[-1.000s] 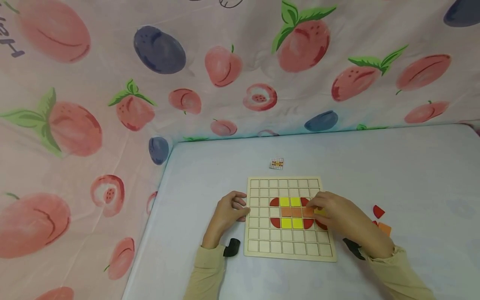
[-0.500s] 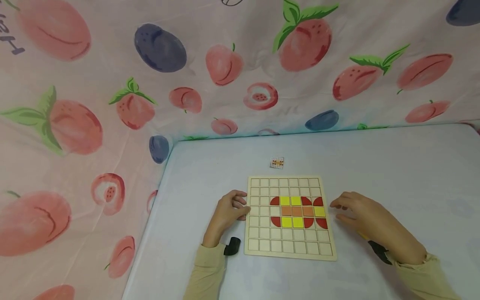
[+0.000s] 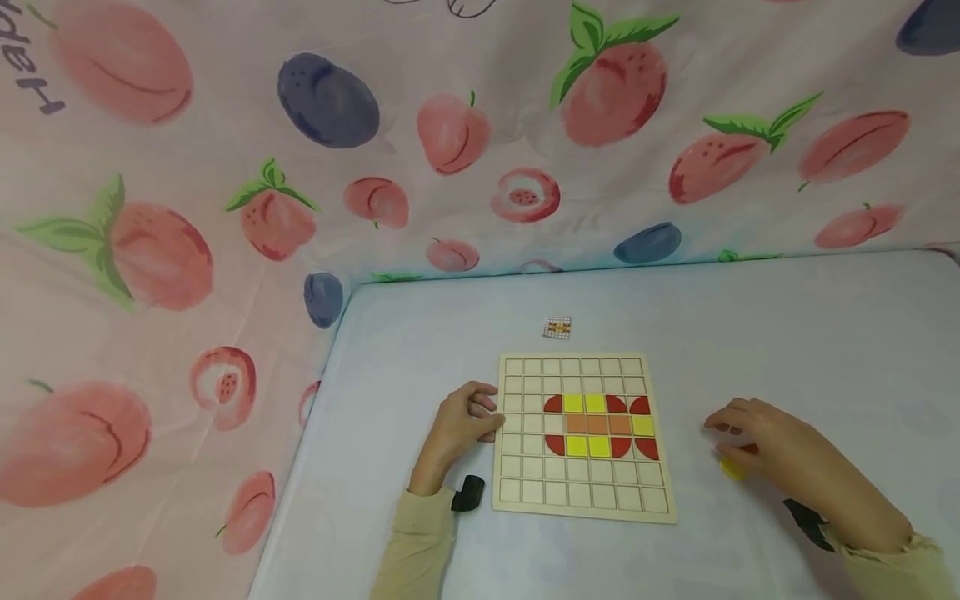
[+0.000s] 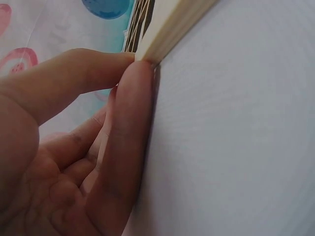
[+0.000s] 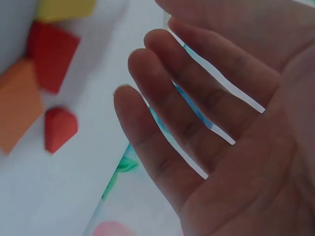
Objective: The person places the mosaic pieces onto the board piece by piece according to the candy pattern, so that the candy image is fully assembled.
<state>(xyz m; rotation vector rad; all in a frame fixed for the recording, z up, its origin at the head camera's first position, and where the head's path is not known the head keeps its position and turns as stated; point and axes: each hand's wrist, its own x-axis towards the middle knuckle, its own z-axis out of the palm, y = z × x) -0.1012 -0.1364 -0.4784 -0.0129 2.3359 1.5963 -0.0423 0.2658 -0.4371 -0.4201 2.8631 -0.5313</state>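
A square wooden grid board point(image 3: 536, 490) lies on the table, with red quarter-round tiles point(image 3: 554, 445), yellow square tiles point(image 3: 587, 447) and a row of orange square tiles point(image 3: 597, 424) in its cells. My left hand point(image 3: 455, 429) pinches the board's left edge between thumb and forefinger, seen close in the left wrist view. Off the board's right side, my right hand point(image 3: 802, 467) holds nothing, its fingers loosely extended. Beneath it a yellow piece point(image 3: 732, 468) shows. Loose red point(image 5: 53, 56), orange point(image 5: 19, 103) and small red point(image 5: 61, 129) pieces lie beside its fingers in the right wrist view.
A small pattern card point(image 3: 557, 327) lies beyond the board's far edge. A fruit-print cloth point(image 3: 450, 208) rises behind and to the left of the white table point(image 3: 420, 350). Black straps point(image 3: 468, 493) sit at both wrists.
My right hand has left the board and moved right to the loose pieces, uncovering the red and yellow tiles in the right-hand column. The left hand stays at the board's edge.
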